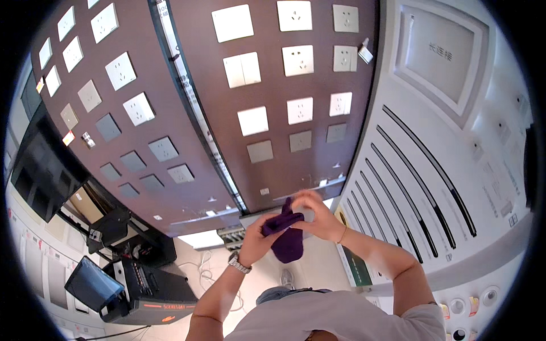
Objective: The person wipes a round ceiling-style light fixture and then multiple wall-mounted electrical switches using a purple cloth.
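Observation:
A dark purple cloth (289,246) is bunched between my two hands, with its lower part hanging down over the floor. My left hand (261,241), with a metal watch at the wrist, grips the cloth's folded left side. On the right side my right hand (315,215) pinches a fold of it between thumb and fingers, and a narrow end sticks up beside the raised fingers. Beyond the hands stands a brown display panel (273,96) with rows of white and grey wall sockets and switches (241,70).
To the right is a white display wall (420,170) with black strip fixtures. A black cabinet (160,294) with a tilted monitor (94,283) stands at the lower left. White cables (204,268) lie on the floor, left of my shoe (287,278).

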`<action>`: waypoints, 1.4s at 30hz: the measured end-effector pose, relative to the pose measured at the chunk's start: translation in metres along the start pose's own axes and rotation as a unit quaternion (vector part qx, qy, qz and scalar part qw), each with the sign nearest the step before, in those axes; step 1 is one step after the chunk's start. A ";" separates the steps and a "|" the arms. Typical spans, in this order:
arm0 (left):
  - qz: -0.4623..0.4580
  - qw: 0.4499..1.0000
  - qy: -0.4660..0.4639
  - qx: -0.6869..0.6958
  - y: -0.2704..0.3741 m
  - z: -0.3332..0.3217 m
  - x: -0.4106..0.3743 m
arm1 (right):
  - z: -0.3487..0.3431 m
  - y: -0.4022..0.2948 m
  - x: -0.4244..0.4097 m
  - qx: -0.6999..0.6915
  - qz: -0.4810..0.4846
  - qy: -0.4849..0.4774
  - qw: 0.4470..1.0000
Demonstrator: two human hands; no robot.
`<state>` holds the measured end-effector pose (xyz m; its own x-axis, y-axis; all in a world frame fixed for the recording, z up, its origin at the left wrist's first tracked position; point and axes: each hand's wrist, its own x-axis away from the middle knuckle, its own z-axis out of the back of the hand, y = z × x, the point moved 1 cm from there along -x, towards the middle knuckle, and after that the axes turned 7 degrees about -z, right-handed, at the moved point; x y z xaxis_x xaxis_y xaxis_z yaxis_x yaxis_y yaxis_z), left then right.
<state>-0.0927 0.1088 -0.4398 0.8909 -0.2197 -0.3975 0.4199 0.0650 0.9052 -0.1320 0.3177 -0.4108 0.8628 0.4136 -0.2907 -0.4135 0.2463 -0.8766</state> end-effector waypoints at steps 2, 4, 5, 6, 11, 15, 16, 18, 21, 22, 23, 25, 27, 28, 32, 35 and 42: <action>-0.040 0.997 -0.044 -0.053 0.003 0.031 -0.027 | 0.003 -0.011 -0.036 0.056 0.068 0.001 0.996; -0.091 0.988 -0.089 -0.089 0.006 0.051 -0.049 | 0.009 -0.016 -0.061 0.034 0.089 -0.077 0.992; -0.077 0.986 -0.084 -0.125 0.008 0.058 -0.060 | 0.010 -0.016 -0.075 0.065 0.038 -0.102 0.992; -0.053 0.981 -0.080 -0.165 0.010 0.065 -0.068 | 0.010 -0.015 -0.086 0.093 0.013 -0.126 0.988; -0.160 0.927 -0.037 -0.336 0.020 0.098 -0.117 | 0.018 -0.014 -0.136 0.184 0.139 -0.025 0.973; -0.085 0.928 -0.004 -0.363 0.023 0.120 -0.140 | 0.026 -0.021 -0.170 0.255 0.195 0.029 0.947; 0.018 0.955 0.028 -0.293 0.023 0.124 -0.146 | 0.028 -0.024 -0.177 0.240 0.190 0.021 0.952; -0.037 0.965 0.069 -0.249 0.032 0.131 -0.159 | 0.035 -0.031 -0.194 0.235 0.179 0.015 0.955; -0.202 0.941 0.140 -0.234 0.052 0.139 -0.191 | 0.055 -0.042 -0.214 0.240 0.270 0.080 0.929; -0.245 0.916 0.155 -0.278 0.062 0.145 -0.202 | 0.066 -0.046 -0.222 0.277 0.308 0.117 0.903; -0.261 0.902 0.175 -0.295 0.071 0.150 -0.213 | 0.078 -0.048 -0.231 0.311 0.345 0.153 0.872; -0.319 0.838 0.196 -0.397 0.089 0.156 -0.232 | 0.108 -0.048 -0.246 0.364 0.353 0.188 0.841; -0.349 0.785 0.228 -0.458 0.103 0.160 -0.252 | 0.142 -0.046 -0.262 0.401 0.342 0.230 0.818; -0.361 0.765 0.246 -0.472 0.106 0.159 -0.264 | 0.160 -0.044 -0.270 0.434 0.347 0.248 0.794; -0.377 0.741 0.361 -0.424 0.110 0.159 -0.316 | 0.224 -0.032 -0.294 0.553 0.331 0.276 0.713; -0.419 0.721 0.436 -0.339 0.101 0.151 -0.343 | 0.253 -0.020 -0.304 0.626 0.347 0.238 0.657; -0.427 0.566 0.472 -0.524 0.081 0.143 -0.365 | 0.265 0.009 -0.324 0.648 0.373 0.277 0.603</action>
<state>-0.4084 0.0545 -0.2000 -0.2264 -0.0211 -0.9738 0.1995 0.9776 -0.0675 -0.4924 0.4188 -0.2228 0.1117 0.5651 -0.8174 -0.3172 0.7998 0.5096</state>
